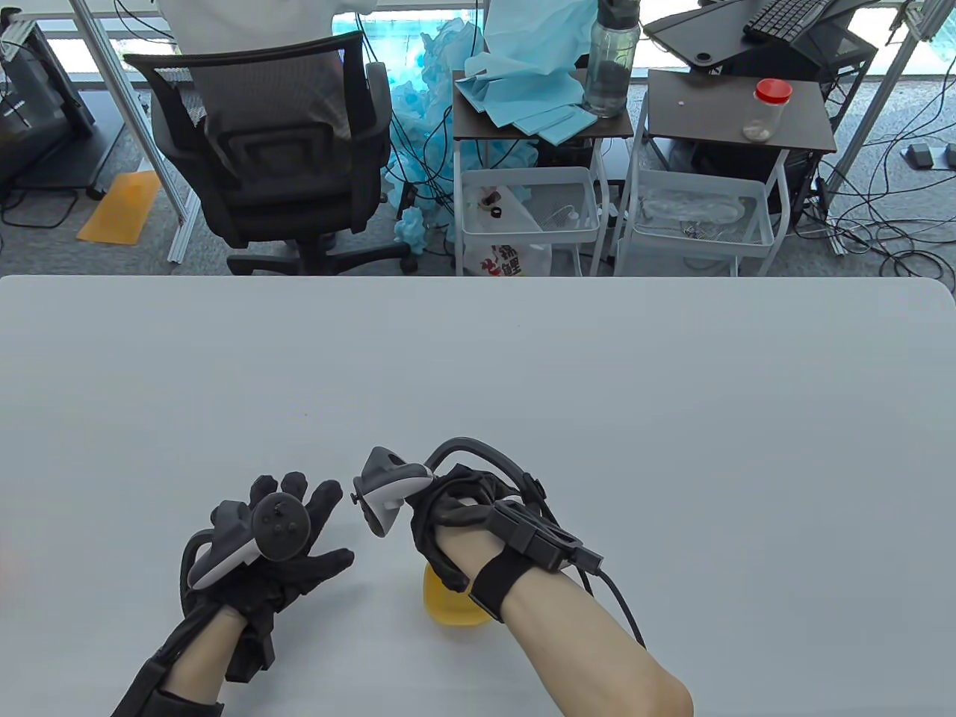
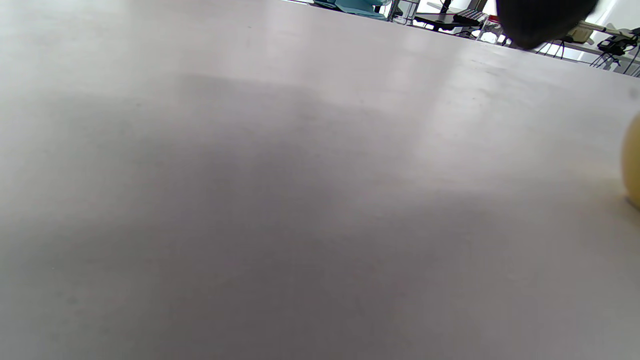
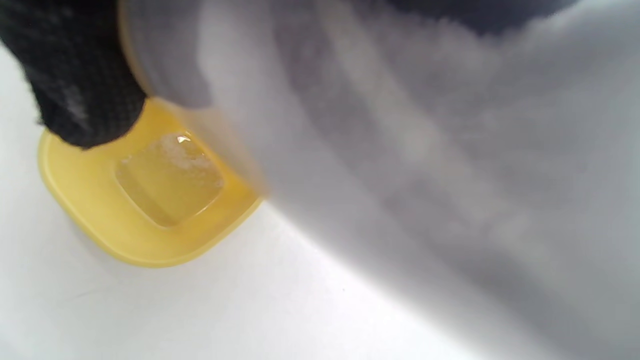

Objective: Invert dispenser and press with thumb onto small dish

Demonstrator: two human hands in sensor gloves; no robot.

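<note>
A small yellow dish (image 1: 450,609) sits on the white table (image 1: 672,418) near the front edge, partly under my right wrist. My right hand (image 1: 448,523) is curled around a white dispenser (image 1: 478,514) and holds it just above the dish. The glove hides most of the dispenser. In the right wrist view the dispenser (image 3: 400,150) is a blurred white body over the dish (image 3: 100,235), with a gloved fingertip (image 3: 75,80) on it. A little clear substance lies in the dish's well. My left hand (image 1: 299,515) is open and empty, with fingers spread, left of the dish.
In the left wrist view the dish edge (image 2: 632,165) shows at the far right. Beyond the table's far edge stand an office chair (image 1: 269,149) and two small carts (image 1: 530,216) holding a bottle and a jar.
</note>
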